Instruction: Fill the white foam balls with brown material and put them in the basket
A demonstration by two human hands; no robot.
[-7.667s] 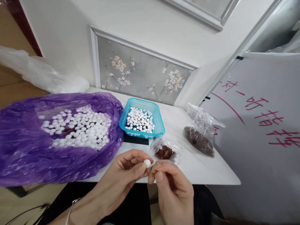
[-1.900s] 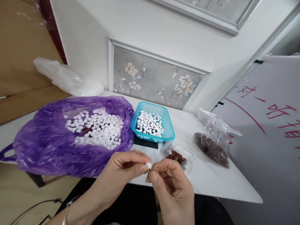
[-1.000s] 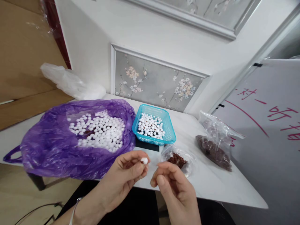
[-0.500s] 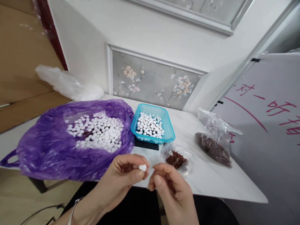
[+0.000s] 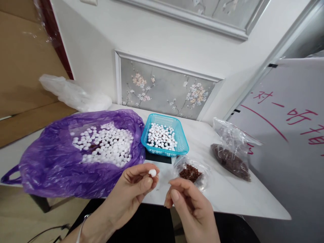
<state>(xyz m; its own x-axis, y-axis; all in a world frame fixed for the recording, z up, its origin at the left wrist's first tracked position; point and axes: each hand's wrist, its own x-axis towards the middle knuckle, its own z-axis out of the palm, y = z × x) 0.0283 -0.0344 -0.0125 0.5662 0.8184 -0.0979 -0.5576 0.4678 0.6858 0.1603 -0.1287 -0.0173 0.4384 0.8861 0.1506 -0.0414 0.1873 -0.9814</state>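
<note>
Between the thumb and fingers of my left hand (image 5: 139,184) is a small white ball (image 5: 152,173), pinched above the table's front edge. My right hand (image 5: 188,202) is just to the right, apart from it, with fingers curled and the thumb close against them; whatever it holds, if anything, is hidden. Beyond the hands stands a turquoise basket (image 5: 186,143) with many white balls, some showing brown specks. At the left, a purple plastic bag (image 5: 50,158) lies spread open around many more white balls. Behind my right hand, an open clear bag (image 5: 206,173) holds reddish-brown shreds (image 5: 190,172).
A clear bag of dark brown material (image 5: 230,160) lies on the white table (image 5: 253,199) at right. Crumpled white plastic (image 5: 76,92) is at the back left. A whiteboard (image 5: 283,141) with red writing borders the right side; cardboard (image 5: 25,67) stands at left.
My left hand has lifted the white ball slightly up and left. My right hand has shifted a little right and down, widening the gap between the hands.
</note>
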